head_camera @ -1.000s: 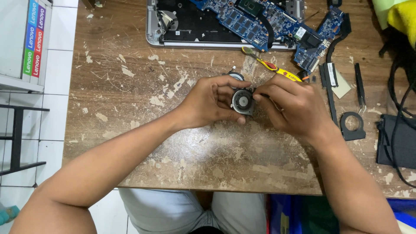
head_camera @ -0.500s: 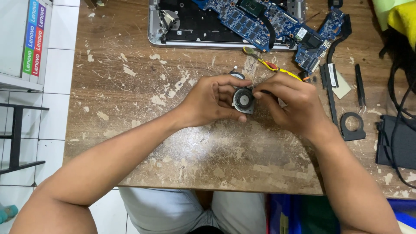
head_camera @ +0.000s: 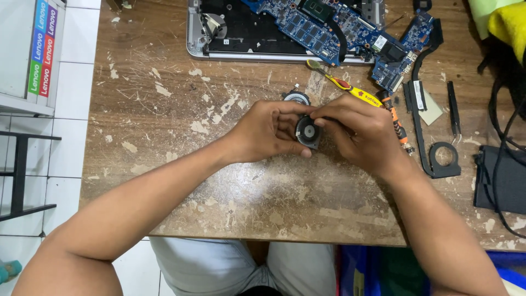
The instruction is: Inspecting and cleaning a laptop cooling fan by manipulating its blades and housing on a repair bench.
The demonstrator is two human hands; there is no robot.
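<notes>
Item: small round black cooling fan (head_camera: 308,132), held between both hands above the middle of the worktop (head_camera: 164,109).

Left hand (head_camera: 268,130): closed on the fan's left edge, thumb under and fingers over, apparently to keep the part steady and facing up toward the camera.

Right hand (head_camera: 359,131): closed on the fan's right edge, fingertips pinching at the rim near the hub; whether they press, turn or only grip cannot be told. Both hands meet around the part, nearly touching each other.

Just beyond the hands: a second round fan piece (head_camera: 296,98), lying flat on the worktop, partly hidden by the left fingers.

Beyond and to the right of the right hand: a screwdriver with yellow and orange handle (head_camera: 361,96), laid slantwise within easy reach.

Farther beyond both hands: an opened laptop base (head_camera: 219,33) with its blue circuit board (head_camera: 318,24) lifted partly out and lying askew across it, likely so that inner parts can be got at.

Well to the right of the right hand: a black heat pipe with ring-shaped fan frame (head_camera: 441,159), a thin black strip (head_camera: 453,109) and a pale square pad (head_camera: 431,112), all set apart from the working area.

Far right edge: black pouch with cables (head_camera: 501,175).

Worktop surface: brown, scratched, with flaked pale patches.
</notes>
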